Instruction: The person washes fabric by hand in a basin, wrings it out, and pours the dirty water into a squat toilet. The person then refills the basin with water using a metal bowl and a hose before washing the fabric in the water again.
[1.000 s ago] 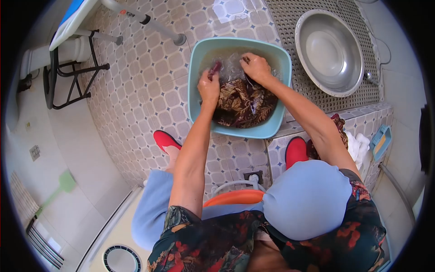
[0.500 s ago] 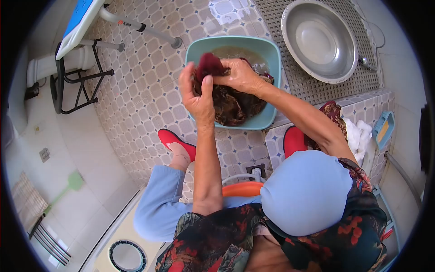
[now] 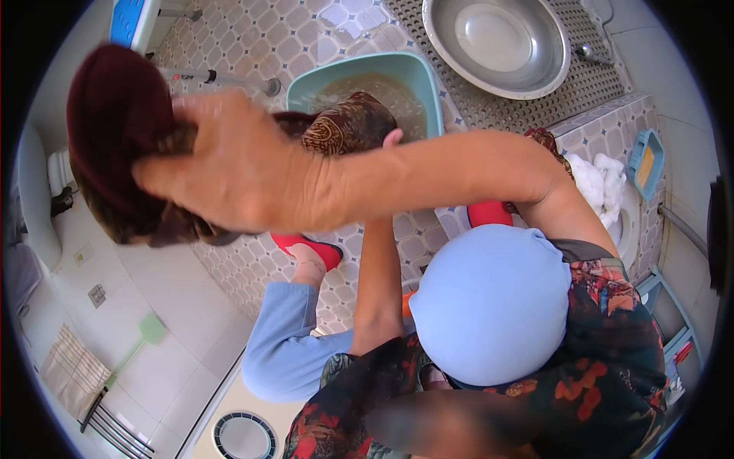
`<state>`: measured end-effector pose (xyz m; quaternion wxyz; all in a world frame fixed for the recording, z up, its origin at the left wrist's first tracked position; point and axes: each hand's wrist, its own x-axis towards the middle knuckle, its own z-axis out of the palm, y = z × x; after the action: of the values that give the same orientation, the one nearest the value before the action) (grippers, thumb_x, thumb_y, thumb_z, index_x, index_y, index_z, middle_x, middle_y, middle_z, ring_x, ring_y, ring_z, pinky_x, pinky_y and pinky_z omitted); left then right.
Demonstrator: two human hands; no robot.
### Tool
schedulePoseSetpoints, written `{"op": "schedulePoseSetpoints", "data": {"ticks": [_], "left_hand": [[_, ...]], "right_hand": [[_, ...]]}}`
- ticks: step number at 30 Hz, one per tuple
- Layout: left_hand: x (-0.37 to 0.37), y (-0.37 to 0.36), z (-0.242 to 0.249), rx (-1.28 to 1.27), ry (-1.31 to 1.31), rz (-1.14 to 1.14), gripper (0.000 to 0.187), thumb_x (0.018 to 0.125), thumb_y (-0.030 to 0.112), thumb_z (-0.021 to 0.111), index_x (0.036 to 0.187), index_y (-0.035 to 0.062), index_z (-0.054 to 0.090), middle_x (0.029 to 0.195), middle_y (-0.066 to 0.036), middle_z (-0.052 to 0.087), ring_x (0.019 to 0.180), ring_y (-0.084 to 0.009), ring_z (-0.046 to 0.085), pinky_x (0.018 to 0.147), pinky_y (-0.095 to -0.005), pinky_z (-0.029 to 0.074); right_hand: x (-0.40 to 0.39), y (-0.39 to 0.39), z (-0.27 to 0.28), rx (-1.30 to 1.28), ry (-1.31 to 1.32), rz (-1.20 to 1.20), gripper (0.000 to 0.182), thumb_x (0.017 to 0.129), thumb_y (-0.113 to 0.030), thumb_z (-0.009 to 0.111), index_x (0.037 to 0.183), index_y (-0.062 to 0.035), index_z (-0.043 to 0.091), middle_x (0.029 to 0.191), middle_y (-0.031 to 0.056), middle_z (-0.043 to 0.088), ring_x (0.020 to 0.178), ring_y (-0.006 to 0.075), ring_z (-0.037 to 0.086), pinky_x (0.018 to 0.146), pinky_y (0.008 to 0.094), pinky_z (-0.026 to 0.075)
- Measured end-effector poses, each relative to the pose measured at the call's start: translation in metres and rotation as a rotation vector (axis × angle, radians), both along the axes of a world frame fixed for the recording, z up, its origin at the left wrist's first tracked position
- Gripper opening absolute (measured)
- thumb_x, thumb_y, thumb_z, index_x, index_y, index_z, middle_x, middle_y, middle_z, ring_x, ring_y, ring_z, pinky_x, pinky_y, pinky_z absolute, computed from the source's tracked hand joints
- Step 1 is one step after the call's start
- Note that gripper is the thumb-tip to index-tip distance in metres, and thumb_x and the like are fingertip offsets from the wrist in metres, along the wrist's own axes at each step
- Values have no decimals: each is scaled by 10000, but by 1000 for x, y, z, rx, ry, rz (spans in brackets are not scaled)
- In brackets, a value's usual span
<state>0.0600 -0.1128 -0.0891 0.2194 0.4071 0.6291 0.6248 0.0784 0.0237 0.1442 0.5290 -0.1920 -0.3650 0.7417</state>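
Although its outline is slightly blurred, the dark maroon and brown fabric cloth (image 3: 115, 130) is held up at the left of the view, its plain maroon part bulging and folded, its lower edge showing a mottled brown pattern. Fingers and thumb of the right hand (image 3: 229, 164) are bent closely around this cloth. Behind the right forearm (image 3: 443, 172), a gold-patterned dark bundle (image 3: 355, 122) is seen over the turquoise square plastic basin (image 3: 431, 92), in which cloudy brownish water (image 3: 382, 86) stands; I cannot tell if both pieces are joined. One fingertip of the left hand (image 3: 393, 138) shows beside the bundle; the rest is hidden, so its opening cannot be told. Below is a grey-beige tiled floor (image 3: 298, 27) with small blue diamonds. A round shiny steel basin (image 3: 505, 42) rests on a grey perforated mat (image 3: 493, 111), near a crumpled white cloth (image 3: 596, 183).
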Motion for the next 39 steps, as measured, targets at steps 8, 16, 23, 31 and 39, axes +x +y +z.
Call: {"op": "schedulePoseSetpoints", "data": {"ticks": [8,16,23,31,39], "left_hand": [[-71,68,4,175,-481,-20,695,865,425,636,1388,48,376,1357,-117,472,1231,-287,488,1043,-422,410],[-73,50,49,143,-754,6,476,954,309,514,1363,85,420,1327,-105,506,1229,-274,499,1032,-431,448],[-52,46,97,15,-541,88,404,958,320,486,1299,102,490,1282,-107,545,1168,-261,545,991,-434,477],[-45,68,124,-61,-853,84,404,945,333,501,1287,117,507,1260,-106,563,1156,-253,553,985,-429,477],[-83,117,84,-113,-835,-217,489,922,421,497,1265,74,531,1244,-101,582,1132,-232,566,1002,-389,441]], "right_hand": [[49,31,-70,-105,-211,147,356,879,-224,629,1118,39,622,1047,88,669,935,128,616,838,277,501],[102,95,-207,-109,-1113,427,555,835,-425,653,1124,46,600,925,125,663,836,199,629,757,316,506],[121,60,-186,917,-1040,329,1153,587,-483,819,1481,-85,209,1442,242,353,1354,387,332,1114,446,292],[64,33,-181,876,-687,391,1331,477,-372,914,1500,-75,116,1464,194,339,1371,356,308,1144,445,241],[67,30,-211,33,-266,631,759,643,-94,832,1307,9,479,1212,90,609,1107,172,556,1007,319,424]]}}
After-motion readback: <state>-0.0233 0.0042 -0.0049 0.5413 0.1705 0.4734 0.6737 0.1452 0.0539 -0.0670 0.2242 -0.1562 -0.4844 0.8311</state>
